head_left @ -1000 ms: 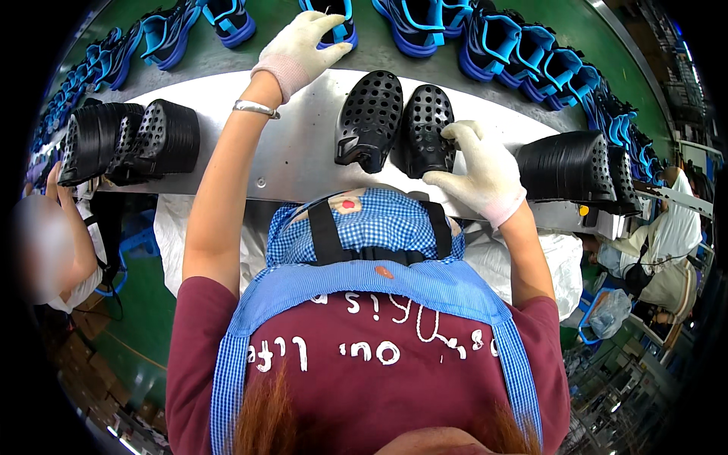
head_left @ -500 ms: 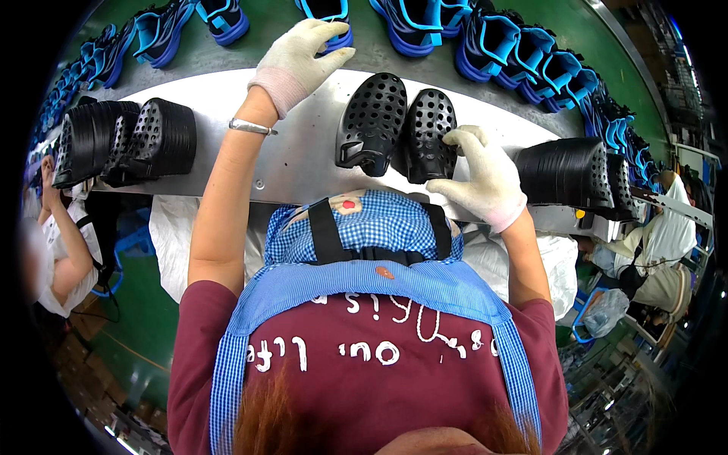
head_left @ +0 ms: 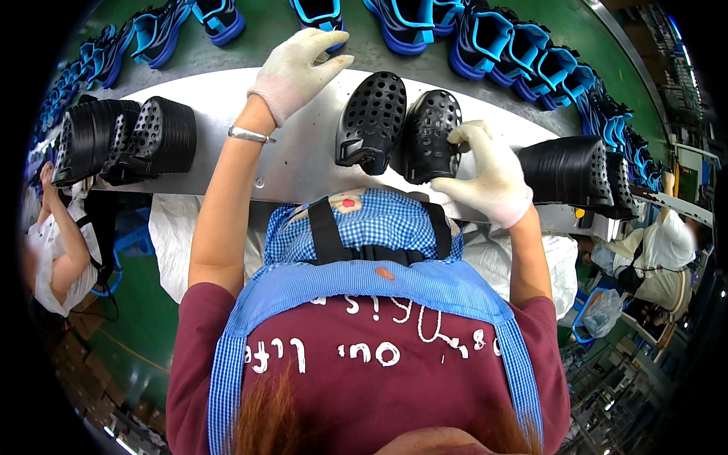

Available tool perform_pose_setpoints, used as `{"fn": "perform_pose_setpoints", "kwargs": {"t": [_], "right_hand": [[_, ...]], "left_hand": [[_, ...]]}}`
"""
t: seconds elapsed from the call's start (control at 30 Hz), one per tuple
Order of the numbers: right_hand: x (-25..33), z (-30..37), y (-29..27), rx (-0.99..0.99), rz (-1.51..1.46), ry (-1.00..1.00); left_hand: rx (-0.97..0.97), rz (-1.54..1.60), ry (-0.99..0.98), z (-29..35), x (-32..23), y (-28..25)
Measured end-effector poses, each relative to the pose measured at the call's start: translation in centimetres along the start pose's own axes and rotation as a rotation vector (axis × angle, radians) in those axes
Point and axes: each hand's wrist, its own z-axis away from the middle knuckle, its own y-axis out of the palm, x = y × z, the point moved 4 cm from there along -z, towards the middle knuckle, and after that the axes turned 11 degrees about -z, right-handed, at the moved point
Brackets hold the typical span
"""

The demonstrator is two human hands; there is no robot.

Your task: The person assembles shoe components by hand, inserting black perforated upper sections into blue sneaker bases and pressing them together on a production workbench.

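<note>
Two black perforated plastic shoe trees stand side by side on the pale metal worktop: the left shoe tree (head_left: 371, 117) and the right shoe tree (head_left: 431, 133). At the right one's outer edge is my right hand (head_left: 489, 174), in a white glove. Its thumb and forefinger are spread, their tips at the side and near end of that shoe tree; they do not close round it. My left hand (head_left: 299, 72), also gloved, hovers left of the pair with its fingers apart and nothing in them. Just beyond its fingertips stands a black and blue shoe (head_left: 318, 15).
Nested black shoe trees lie at the left (head_left: 163, 136) and right (head_left: 569, 171) of the worktop (head_left: 227, 114). Rows of blue and black shoes (head_left: 485, 38) curve along the green-grey surface behind. Other people (head_left: 64, 250) sit at both sides.
My right hand has shifted slightly right, its fingertips drawing back from the right shoe tree. My left hand has dropped a little nearer. The shoes behind have slid slightly left.
</note>
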Motion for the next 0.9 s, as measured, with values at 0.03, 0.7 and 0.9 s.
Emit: {"fn": "perform_pose_setpoints", "kwargs": {"t": [0.03,0.7,0.9], "right_hand": [[0.2,0.0,-0.5,-0.027,-0.03,-0.025],[8.6,-9.9,1.9,-0.014,-0.13,0.012],[7.0,-14.0,3.6,-0.051,0.079,0.068]], "left_hand": [[-0.017,0.106,-0.027,0.1,-0.3,-0.4],[0.05,1.457,-0.244,2.2,0.0,-0.8],[-0.051,1.509,-0.432,0.7,1.4,-0.4]]}}
